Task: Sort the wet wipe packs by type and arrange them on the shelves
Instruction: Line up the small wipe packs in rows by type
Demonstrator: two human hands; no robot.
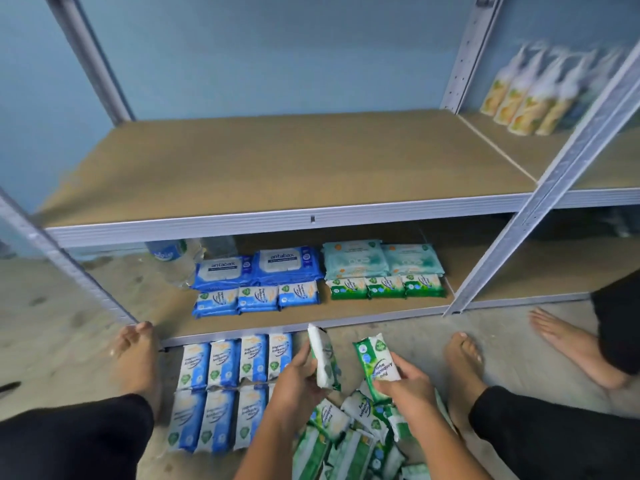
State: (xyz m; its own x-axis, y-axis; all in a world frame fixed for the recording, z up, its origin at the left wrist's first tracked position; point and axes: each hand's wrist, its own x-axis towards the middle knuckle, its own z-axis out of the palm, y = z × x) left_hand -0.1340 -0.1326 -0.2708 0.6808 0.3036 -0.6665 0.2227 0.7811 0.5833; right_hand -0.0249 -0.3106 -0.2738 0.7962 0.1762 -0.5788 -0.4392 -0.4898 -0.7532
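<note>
My left hand (298,379) grips a green-and-white wipe pack (322,358), held on edge above the floor. My right hand (405,379) grips another green pack (375,362), face up. Below them lies a loose heap of green packs (349,438). To the left, several blue packs (221,389) lie in two rows on the floor. On the bottom shelf (346,311) sit two large blue antabax packs (258,268), three small blue packs (258,299), pale teal packs (381,259) and three small green packs (386,287).
The middle shelf board (277,168) holds nothing here. Yellow-white bottles (533,95) stand on the neighbouring shelf at right. A water bottle (173,259) lies at the bottom shelf's left. My bare feet (136,358) flank the packs; another person's foot (571,344) is at right.
</note>
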